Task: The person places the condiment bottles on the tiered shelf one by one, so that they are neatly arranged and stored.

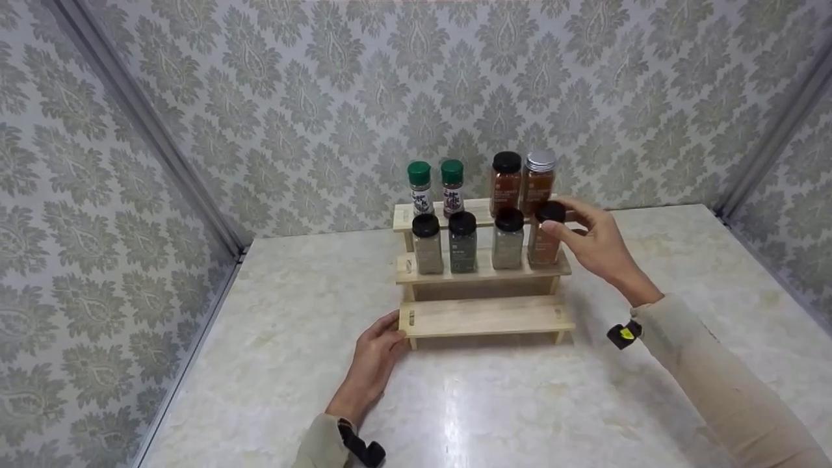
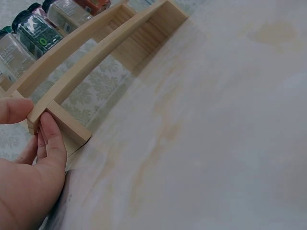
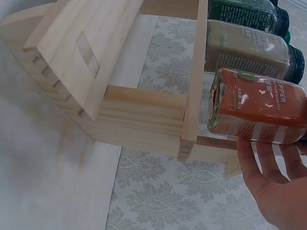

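We steady the wooden rack (image 1: 484, 317) at its lower-left corner with our left hand (image 1: 376, 361) — fingers pinching it — while our right hand (image 1: 595, 244) curls round the red spice jar (image 1: 545, 242) on the rack's middle step; keep it upright.

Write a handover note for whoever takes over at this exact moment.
Left hand: grips the left end of the wooden rack's bottom step, steadying it.
Right hand: fingers round the red spice jar at the right end of the middle step.
Done: four jars on the top step, four on the middle, counting the held one.
Left: bottom step holds no jars; the red jar is not yet released.
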### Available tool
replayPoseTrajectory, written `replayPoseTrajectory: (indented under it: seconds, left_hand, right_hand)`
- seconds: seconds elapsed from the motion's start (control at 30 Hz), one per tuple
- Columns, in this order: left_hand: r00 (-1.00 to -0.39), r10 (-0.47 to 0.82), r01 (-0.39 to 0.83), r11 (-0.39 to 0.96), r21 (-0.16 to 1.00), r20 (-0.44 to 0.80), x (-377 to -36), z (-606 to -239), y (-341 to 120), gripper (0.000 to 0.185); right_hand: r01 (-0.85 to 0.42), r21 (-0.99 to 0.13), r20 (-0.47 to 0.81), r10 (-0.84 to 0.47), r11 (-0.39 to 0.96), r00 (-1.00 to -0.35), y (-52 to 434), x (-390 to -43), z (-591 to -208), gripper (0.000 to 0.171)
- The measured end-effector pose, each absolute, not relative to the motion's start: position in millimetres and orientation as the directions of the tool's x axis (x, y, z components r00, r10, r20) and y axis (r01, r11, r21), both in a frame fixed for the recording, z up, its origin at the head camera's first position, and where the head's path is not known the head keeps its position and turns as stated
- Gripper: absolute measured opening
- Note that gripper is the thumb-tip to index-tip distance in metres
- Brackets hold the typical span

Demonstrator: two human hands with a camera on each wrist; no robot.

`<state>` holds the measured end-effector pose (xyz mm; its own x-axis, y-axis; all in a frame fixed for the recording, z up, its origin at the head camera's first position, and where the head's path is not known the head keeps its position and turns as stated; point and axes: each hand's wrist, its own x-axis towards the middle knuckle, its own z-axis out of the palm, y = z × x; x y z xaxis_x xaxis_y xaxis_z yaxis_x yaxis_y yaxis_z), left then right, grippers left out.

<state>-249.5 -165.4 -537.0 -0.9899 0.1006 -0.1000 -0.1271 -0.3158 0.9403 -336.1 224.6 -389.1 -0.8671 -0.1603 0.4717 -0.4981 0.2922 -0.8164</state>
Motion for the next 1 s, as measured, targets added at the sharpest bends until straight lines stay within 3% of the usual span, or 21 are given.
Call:
replayPoseTrajectory:
  seconds: [1.0]
  left_hand:
    - [-0.989,0.094,-0.14,-0.339,0.93,-0.114,-250,-535,-165,0.061]
  right_hand:
    - [-0.505,-0.822,0.483,-0.146,0.264,-0.863,219,-339,-405,0.045]
